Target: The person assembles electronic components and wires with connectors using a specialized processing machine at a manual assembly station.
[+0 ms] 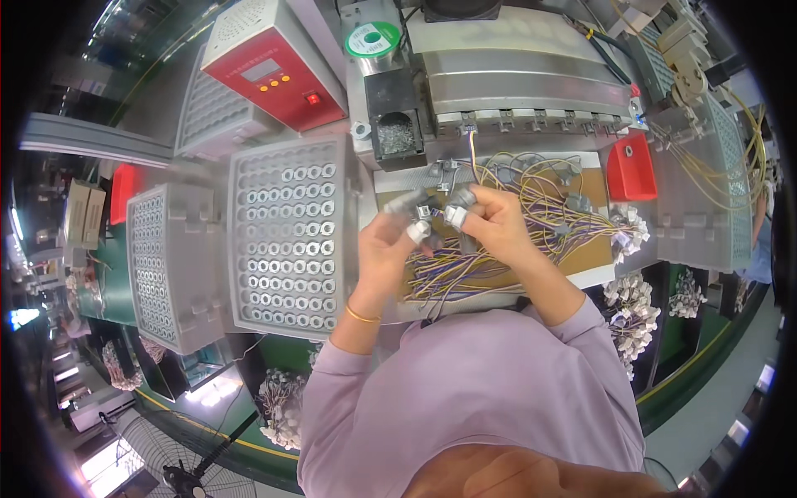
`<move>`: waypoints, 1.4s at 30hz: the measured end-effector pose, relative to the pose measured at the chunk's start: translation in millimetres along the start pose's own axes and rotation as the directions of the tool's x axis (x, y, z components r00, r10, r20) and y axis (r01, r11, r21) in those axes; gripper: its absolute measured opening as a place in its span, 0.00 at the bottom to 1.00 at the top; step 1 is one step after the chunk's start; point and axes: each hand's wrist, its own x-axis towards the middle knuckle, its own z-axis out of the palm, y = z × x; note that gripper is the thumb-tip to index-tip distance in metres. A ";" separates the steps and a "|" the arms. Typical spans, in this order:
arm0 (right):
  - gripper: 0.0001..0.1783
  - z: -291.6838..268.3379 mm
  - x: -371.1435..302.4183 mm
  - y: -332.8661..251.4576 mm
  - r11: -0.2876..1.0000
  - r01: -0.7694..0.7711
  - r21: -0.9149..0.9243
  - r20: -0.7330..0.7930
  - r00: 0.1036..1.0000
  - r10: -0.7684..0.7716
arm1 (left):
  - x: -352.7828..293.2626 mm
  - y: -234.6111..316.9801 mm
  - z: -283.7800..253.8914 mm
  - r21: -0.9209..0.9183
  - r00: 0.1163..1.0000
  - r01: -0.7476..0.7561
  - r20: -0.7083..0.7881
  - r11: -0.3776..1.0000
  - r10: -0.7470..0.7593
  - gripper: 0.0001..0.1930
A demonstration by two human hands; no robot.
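Note:
My left hand (388,246) is closed in a pinch, with pale coverings on the thumb and a fingertip. Between those fingers sits a small square metal part (424,212). My right hand (496,222), its fingertips covered too, is pinched closed just to the right; whatever it grips is hidden by the fingers. Both hands hover over a bundle of yellow, white and purple wires (465,264) on a brown work board (581,259). Ahead of the fingers, a small metal fixture (447,170) stands near the board's far edge.
Left stands a grey tray (235,249) with rows of ring-shaped metal parts, and another tray (172,307) beyond. A red-fronted control box (286,83), a solder spool (373,41) and a long metal housing (531,79) line the back. A red bin (632,170) sits right.

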 end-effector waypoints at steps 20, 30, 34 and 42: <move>0.03 -9.9 -5.4 -11.6 0.989 0.082 -0.122 0.004 0.997 -0.082 | -4.6 4.7 13.1 0.030 0.992 -0.067 0.111 0.997 0.063 0.20; 0.02 -17.0 -10.3 -17.7 0.909 0.194 -0.368 0.034 0.980 -0.195 | -7.0 8.6 19.1 0.149 0.975 -0.180 0.158 0.972 0.156 0.20; 0.02 -11.2 -12.8 -17.1 0.916 0.183 -0.357 -0.030 0.978 -0.208 | -8.4 7.7 20.1 0.290 0.971 -0.227 0.135 0.930 0.195 0.19; 0.04 -5.0 -14.2 -17.0 0.941 0.093 -0.325 0.008 0.995 -0.096 | -7.3 2.4 20.8 0.149 0.987 -0.155 0.069 0.977 0.146 0.16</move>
